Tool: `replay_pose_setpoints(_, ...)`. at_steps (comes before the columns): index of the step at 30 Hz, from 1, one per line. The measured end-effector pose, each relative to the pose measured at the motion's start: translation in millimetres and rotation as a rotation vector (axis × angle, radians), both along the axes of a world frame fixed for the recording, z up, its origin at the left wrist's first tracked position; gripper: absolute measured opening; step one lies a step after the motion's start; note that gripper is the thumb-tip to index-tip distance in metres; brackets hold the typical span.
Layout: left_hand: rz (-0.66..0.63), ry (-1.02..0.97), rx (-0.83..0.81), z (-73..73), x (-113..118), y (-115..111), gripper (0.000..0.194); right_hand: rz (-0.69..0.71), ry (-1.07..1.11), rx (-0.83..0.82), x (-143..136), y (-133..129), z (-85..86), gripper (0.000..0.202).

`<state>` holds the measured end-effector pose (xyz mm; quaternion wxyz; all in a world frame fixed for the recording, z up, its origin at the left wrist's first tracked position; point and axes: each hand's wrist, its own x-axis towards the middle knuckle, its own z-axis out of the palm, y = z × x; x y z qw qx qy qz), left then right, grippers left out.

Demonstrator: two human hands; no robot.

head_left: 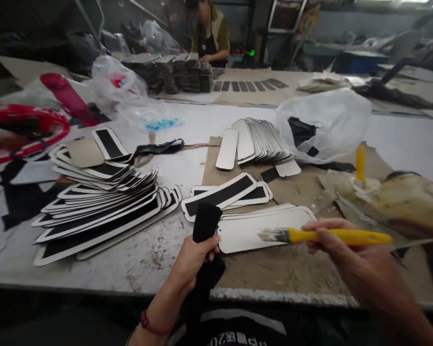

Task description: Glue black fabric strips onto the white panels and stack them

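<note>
Gripping a yellow-handled bristle brush (328, 236), the right hand (334, 238) is at three o'clock of a white, round-cornered flat panel (240, 235); toward eight o'clock, the left hand (198, 252) pinches folded black fabric (205, 223).

Left hand (197, 254) pinches between thumb and fingers (211, 255); right hand (337, 242) grips, both forearms angled inward.

Near table (147, 274): stack of panels (104, 211), left; crossed panels (220, 194), centre; spread plates (238, 236), nearer and to their right, on a paper sheet (252, 274). Behind the crossed panels, a row of plates (263, 142); to its right, a bag (346, 115) with scraps (301, 130) in it. Far table (234, 74), beyond: stacked bundles (176, 74), left of centre; a row of strips (243, 87), to their right; a person (211, 41), behind the bundles.
</note>
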<state>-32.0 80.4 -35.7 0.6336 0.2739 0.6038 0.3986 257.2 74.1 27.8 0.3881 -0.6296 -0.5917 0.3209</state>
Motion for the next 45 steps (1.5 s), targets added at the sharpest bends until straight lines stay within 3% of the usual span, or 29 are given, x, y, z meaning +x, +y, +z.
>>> replay_pose_setpoints(5, -0.013, 0.003, -0.003, 4.2, -1, -3, 0.031, 0.141, 0.283, -0.065, -74, 6, -14.5, 0.025)
replay_pose_setpoints(9, 0.006, -0.009, -0.002, -0.7, -1, -1, 0.03, 0.153, 0.261, -0.1, -88, 8, -20.2, 0.028)
replay_pose_setpoints(28, 0.133, 0.096, -0.005, -10.9, 4, -8, 0.038, -0.144, -0.457, 0.104, -10, 8, -3.9, 0.024)
replay_pose_setpoints(36, 0.129, 0.124, -0.028, -15.9, 4, -7, 0.045, -0.112, -0.55, 0.258, 5, 10, 1.8, 0.02)
replay_pose_setpoints(41, 0.127, 0.121, -0.046, -10.1, 5, -6, 0.047, -0.128, -0.542, 0.255, 8, 7, 11.1, 0.021)
replay_pose_setpoints(45, 0.123, 0.11, -0.046, -14.7, 4, -7, 0.046, -0.14, -0.544, 0.268, 9, 7, 14.5, 0.02)
